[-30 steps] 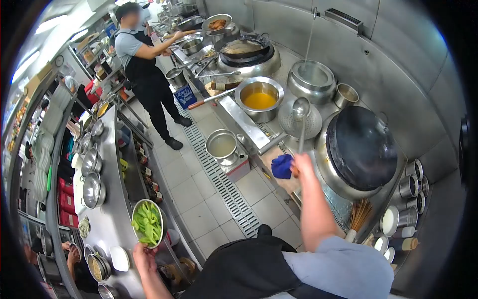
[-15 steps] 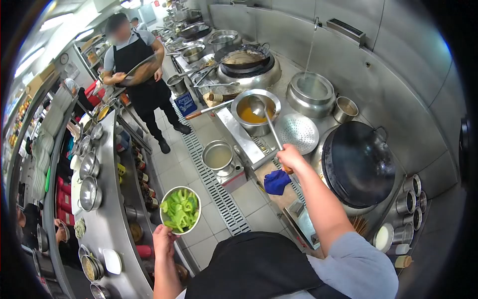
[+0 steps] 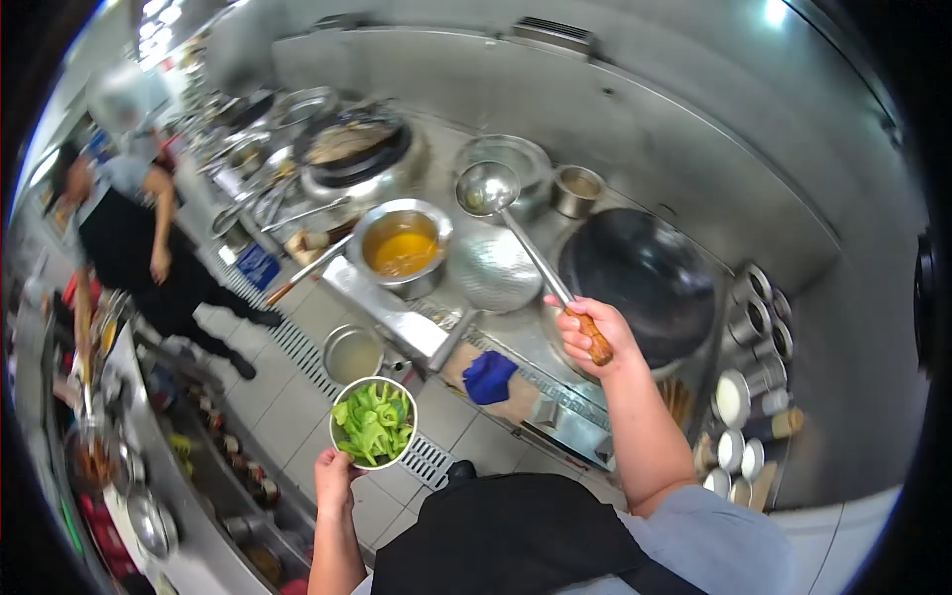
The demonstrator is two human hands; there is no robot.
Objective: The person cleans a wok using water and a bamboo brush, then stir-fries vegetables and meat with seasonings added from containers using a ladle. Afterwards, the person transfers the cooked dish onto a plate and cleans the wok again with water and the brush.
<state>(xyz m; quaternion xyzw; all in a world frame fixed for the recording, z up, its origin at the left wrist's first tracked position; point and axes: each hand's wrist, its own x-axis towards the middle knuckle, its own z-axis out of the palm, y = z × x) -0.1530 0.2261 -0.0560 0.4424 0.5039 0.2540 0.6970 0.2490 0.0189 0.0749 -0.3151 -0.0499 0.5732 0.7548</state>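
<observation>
My right hand (image 3: 597, 335) is closed around the wooden grip of a metal ladle (image 3: 536, 255). The ladle's bowl hangs over the cooktop behind the perforated strainer (image 3: 494, 273), with a little liquid apparently in it. To the right of the ladle sits a dark wok (image 3: 640, 288). My left hand (image 3: 335, 480) grips the rim of a round bowl (image 3: 386, 464), thumb on the near edge. Cut green vegetables (image 3: 373, 421), which look like green pepper pieces, fill that bowl. A pot (image 3: 414, 289) of orange-yellow liquid stands left of the strainer.
A blue cloth (image 3: 490, 378) lies on the stove's front ledge. A pot of cloudy liquid (image 3: 353, 355) stands low beyond my bowl. Seasoning containers (image 3: 734, 399) line the right side. A co-worker (image 3: 139, 248) in a black apron stands at the left, near a steel counter (image 3: 188, 535).
The ladle has come out of the orange liquid and swung right, over the cooktop. My view has turned right. The bowl of greens stays in my left hand, and the co-worker has turned toward the counter.
</observation>
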